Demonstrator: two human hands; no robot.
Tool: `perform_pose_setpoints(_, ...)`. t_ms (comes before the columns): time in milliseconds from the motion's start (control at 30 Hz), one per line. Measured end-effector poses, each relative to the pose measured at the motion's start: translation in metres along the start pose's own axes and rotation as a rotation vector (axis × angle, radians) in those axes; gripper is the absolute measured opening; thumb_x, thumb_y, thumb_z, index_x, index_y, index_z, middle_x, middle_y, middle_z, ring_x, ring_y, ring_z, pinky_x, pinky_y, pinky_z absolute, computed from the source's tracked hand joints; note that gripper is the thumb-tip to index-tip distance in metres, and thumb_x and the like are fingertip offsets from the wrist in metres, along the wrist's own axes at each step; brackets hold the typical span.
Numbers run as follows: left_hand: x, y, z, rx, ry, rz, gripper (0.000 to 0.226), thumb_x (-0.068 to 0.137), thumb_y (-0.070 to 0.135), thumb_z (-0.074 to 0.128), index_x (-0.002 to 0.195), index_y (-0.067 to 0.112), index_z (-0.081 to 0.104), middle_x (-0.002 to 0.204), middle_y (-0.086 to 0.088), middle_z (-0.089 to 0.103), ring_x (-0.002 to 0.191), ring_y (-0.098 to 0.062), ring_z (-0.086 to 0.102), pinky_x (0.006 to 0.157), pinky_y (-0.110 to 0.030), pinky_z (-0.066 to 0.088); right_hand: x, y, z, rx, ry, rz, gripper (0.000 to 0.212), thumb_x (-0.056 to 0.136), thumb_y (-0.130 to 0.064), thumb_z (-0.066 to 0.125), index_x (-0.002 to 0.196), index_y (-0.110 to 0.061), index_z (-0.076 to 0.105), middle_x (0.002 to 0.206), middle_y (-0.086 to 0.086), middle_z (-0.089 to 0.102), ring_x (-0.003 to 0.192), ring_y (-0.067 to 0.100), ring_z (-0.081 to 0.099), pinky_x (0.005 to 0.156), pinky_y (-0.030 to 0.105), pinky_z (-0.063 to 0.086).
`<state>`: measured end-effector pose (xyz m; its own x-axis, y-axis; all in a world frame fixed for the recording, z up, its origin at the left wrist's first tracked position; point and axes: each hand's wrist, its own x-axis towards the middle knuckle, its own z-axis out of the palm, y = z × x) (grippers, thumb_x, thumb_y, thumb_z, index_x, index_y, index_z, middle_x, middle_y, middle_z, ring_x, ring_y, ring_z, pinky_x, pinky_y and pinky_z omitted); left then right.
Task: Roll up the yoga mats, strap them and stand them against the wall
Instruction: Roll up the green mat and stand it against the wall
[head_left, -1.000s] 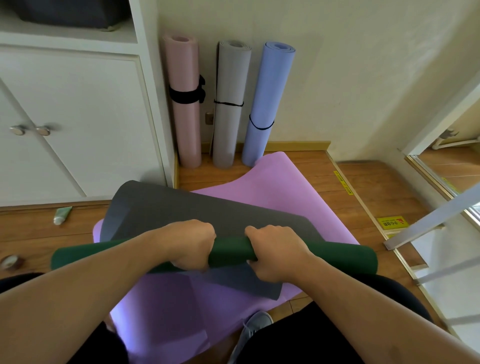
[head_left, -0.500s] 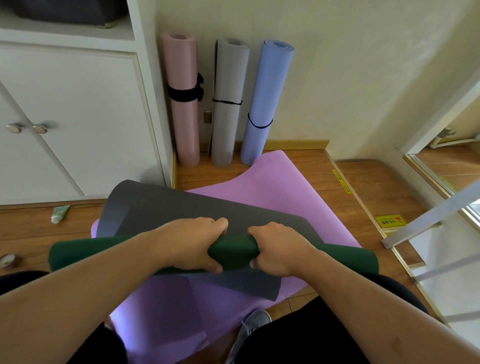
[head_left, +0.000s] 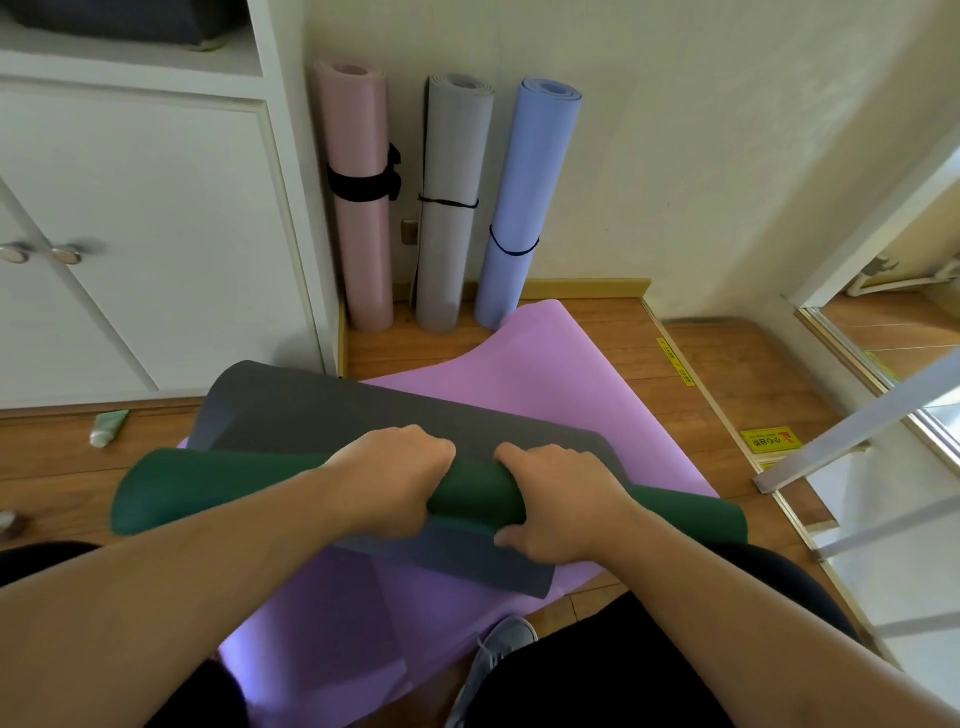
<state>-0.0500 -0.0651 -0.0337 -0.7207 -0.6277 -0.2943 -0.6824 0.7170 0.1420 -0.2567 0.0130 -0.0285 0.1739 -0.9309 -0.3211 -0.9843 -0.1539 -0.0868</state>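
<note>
Your left hand and right hand sit side by side on the middle of the green mat, both with fingers curled over the roll and gripping it, a short stretch of green showing between them. The mat is partly rolled: the rolled part lies crosswise in front of you, and its dark grey underside spreads flat beyond your knuckles towards the cupboard. A flap of the same grey sticks out under the roll on your side. All this rests on the purple mat, which lies unrolled on the wooden floor, its far end close to the wall.

Against that wall three rolled mats stand upright in a row: the pink mat next to the cupboard with a wide black strap, the grey mat in the middle and the blue mat on the right, each of those two with a thin black band.

A small green tube lies on the floor by the cupboard base. A grey shoe shows beside the near edge of the purple mat.
</note>
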Motion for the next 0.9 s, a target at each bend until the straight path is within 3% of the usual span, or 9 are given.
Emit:
perform_pose_setpoints(133,0.01,-0.006,-0.015,-0.169,-0.233,-0.021,0.03,0.081,0.026,0.081,0.105,0.029,0.064,0.094,0.006,0.068,0.084,-0.013,0.067,0.081,-0.038,0.061,-0.004,-0.007,0.004,-0.112,0.058,0.023,0.085,0.081,-0.059,0.081,0.14,-0.028,0.028,0.116,-0.004,0.057,0.098,0.023,0.06,0.076,0.04,0.056)
perform_pose_setpoints(200,0.013,-0.007,-0.023,-0.236,-0.374,-0.031,0.038,0.083,0.027,0.085,0.116,0.027,0.066,0.102,0.005,0.069,0.091,-0.014,0.068,0.085,-0.036,0.061,-0.004,-0.011,0.009,-0.091,0.052,0.03,0.081,0.085,-0.049,0.08,0.141,-0.025,0.027,0.114,-0.002,0.057,0.096,0.024,0.061,0.074,0.04,0.056)
perform_pose_setpoints(300,0.012,-0.004,-0.025,-0.266,-0.46,-0.031,0.039,0.085,0.031,0.085,0.119,0.025,0.067,0.103,0.004,0.07,0.092,-0.014,0.068,0.079,-0.03,0.058,0.002,-0.01,0.013,-0.021,-0.026,0.003,0.059,0.085,-0.035,0.08,0.123,-0.024,0.037,0.098,-0.002,0.058,0.083,0.022,0.061,0.071,0.044,0.061)
perform_pose_setpoints(433,0.002,-0.001,-0.012,-0.148,-0.385,-0.069,0.039,0.079,0.039,0.085,0.108,0.029,0.063,0.096,0.006,0.067,0.085,-0.015,0.068,0.075,-0.033,0.059,0.011,-0.006,0.01,-0.012,-0.062,-0.036,0.036,0.082,-0.026,0.078,0.103,-0.023,0.049,0.085,-0.002,0.057,0.074,0.02,0.06,0.062,0.037,0.056)
perform_pose_setpoints(533,-0.008,0.001,-0.003,0.026,-0.176,-0.091,0.053,0.072,0.05,0.081,0.109,0.028,0.05,0.094,0.008,0.057,0.085,-0.017,0.064,0.069,-0.035,0.054,0.016,0.0,0.008,0.059,-0.082,-0.029,0.027,0.078,-0.021,0.078,0.096,-0.022,0.057,0.082,-0.001,0.061,0.072,0.018,0.062,0.062,0.037,0.059)
perform_pose_setpoints(667,-0.011,0.008,0.008,0.201,0.102,-0.121,0.071,0.08,0.043,0.077,0.133,0.022,0.036,0.113,0.002,0.058,0.104,-0.026,0.064,0.074,-0.036,0.045,0.02,0.013,0.0,0.183,-0.093,0.01,0.025,0.075,-0.02,0.081,0.092,-0.024,0.065,0.082,-0.003,0.068,0.072,0.015,0.067,0.068,0.042,0.064)
perform_pose_setpoints(733,-0.01,0.01,0.013,0.218,0.118,-0.106,0.062,0.085,0.031,0.073,0.133,0.019,0.036,0.114,-0.001,0.062,0.103,-0.028,0.065,0.075,-0.037,0.047,0.02,0.014,-0.001,0.182,-0.093,-0.002,0.027,0.075,-0.022,0.082,0.095,-0.026,0.066,0.084,-0.005,0.069,0.074,0.014,0.067,0.07,0.041,0.064)
perform_pose_setpoints(800,-0.007,0.005,0.014,0.17,0.086,-0.089,0.045,0.085,0.021,0.068,0.121,0.019,0.041,0.106,-0.002,0.064,0.095,-0.029,0.066,0.072,-0.04,0.051,0.017,0.012,0.0,0.153,-0.07,-0.012,0.03,0.077,-0.027,0.082,0.101,-0.028,0.062,0.088,-0.006,0.068,0.077,0.014,0.066,0.071,0.04,0.063)
perform_pose_setpoints(900,0.001,-0.012,0.004,0.058,-0.008,-0.051,0.031,0.081,0.021,0.069,0.106,0.025,0.05,0.093,0.002,0.063,0.082,-0.021,0.064,0.07,-0.038,0.055,0.008,0.008,0.001,0.02,0.029,-0.011,0.049,0.084,-0.045,0.08,0.119,-0.031,0.049,0.104,-0.008,0.064,0.091,0.018,0.064,0.079,0.039,0.061)
